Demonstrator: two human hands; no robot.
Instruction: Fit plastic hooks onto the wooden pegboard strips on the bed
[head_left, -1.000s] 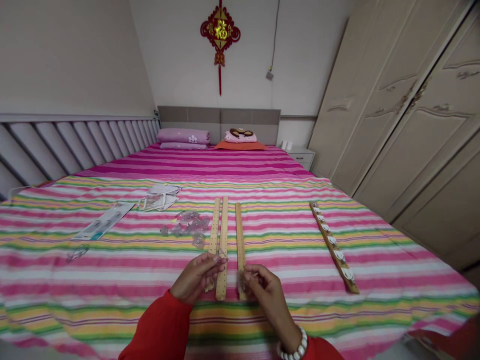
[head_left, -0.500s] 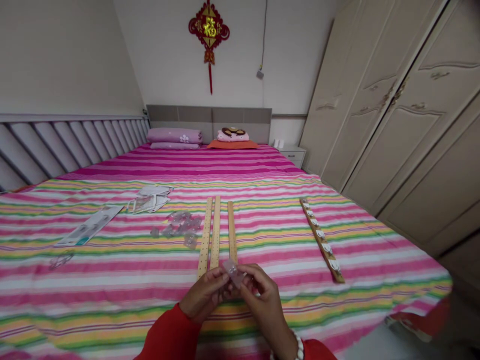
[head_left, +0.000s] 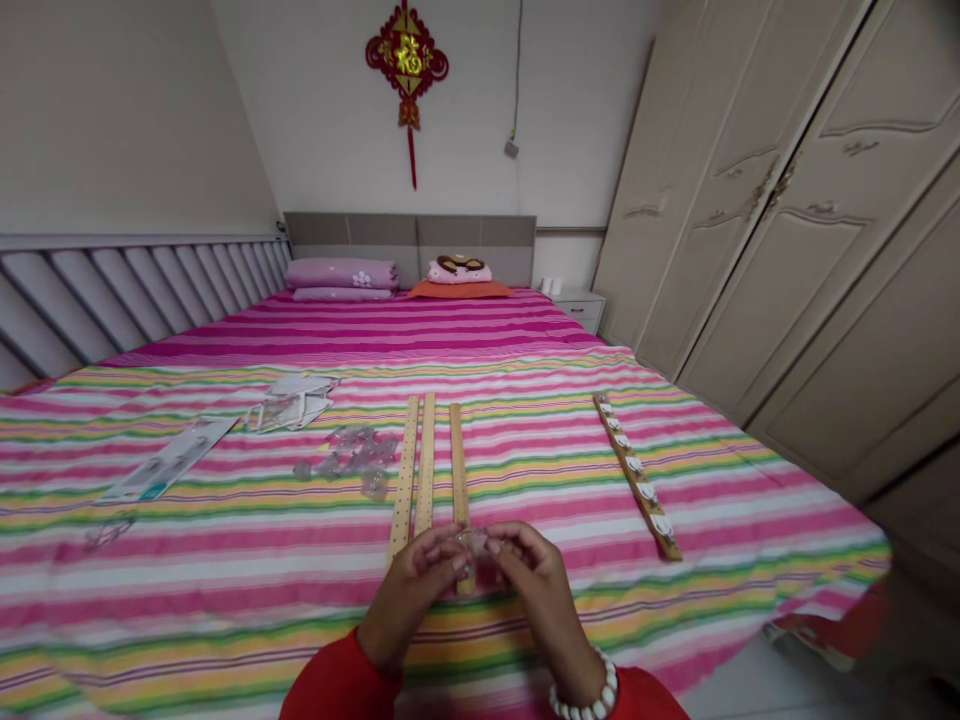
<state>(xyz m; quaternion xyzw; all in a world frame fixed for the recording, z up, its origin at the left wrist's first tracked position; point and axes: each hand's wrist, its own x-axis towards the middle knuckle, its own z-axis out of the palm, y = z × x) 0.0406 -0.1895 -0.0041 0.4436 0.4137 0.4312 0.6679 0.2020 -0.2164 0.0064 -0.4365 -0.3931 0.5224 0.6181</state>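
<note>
Fingers (head_left: 433,543) of the left hand (head_left: 405,590) and right hand (head_left: 541,580) pinch a small clear plastic piece (head_left: 474,543) at lower centre, amid a flat package (head_left: 174,458) at left, glossy translucent pieces (head_left: 360,450), three straight wooden strips (head_left: 426,460) the hands partly cover, and a white-knobbed brown board (head_left: 634,475) at right.

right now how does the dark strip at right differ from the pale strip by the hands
The dark strip carries a row of white pieces; the pale strip shows none. The dark strip lies in full view, while the left hand partly hides the pale strip. Both are long, narrow and lie on the striped cover.
</note>
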